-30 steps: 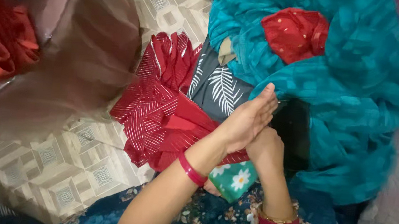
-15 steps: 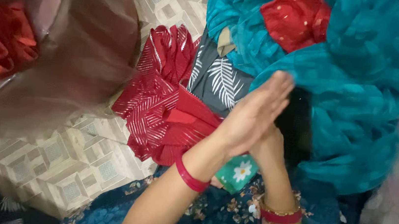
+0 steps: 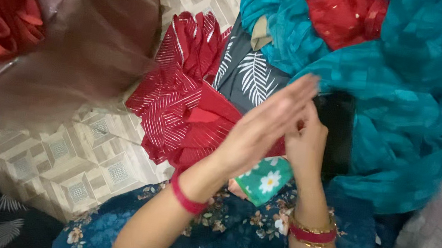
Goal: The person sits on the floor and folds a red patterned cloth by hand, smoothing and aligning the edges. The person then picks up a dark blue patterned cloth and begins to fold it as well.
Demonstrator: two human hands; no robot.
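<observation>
centre of frame: left hand (image 3: 261, 131), flat and open with fingers (image 3: 301, 91) extended, pressed against the right hand (image 3: 306, 144) over a dark cloth (image 3: 338, 131). left of them, a red striped garment (image 3: 179, 108) and a grey leaf-print fabric (image 3: 248, 77). upper right: teal fabric (image 3: 399, 93) around a red dotted cloth (image 3: 342, 13). below the hands, a green floral cloth (image 3: 264, 180). lower left: patterned floor (image 3: 53, 161). upper left: blurred brown fabric (image 3: 98, 40).

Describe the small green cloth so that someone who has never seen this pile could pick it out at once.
Start at the big teal fabric heap on the right, then drop to the person's left hand and right hand, pressed together in the middle. Just below the wrists lies the small green cloth, beside the red striped garment. It alone is green with white daisy-like flowers.
</observation>
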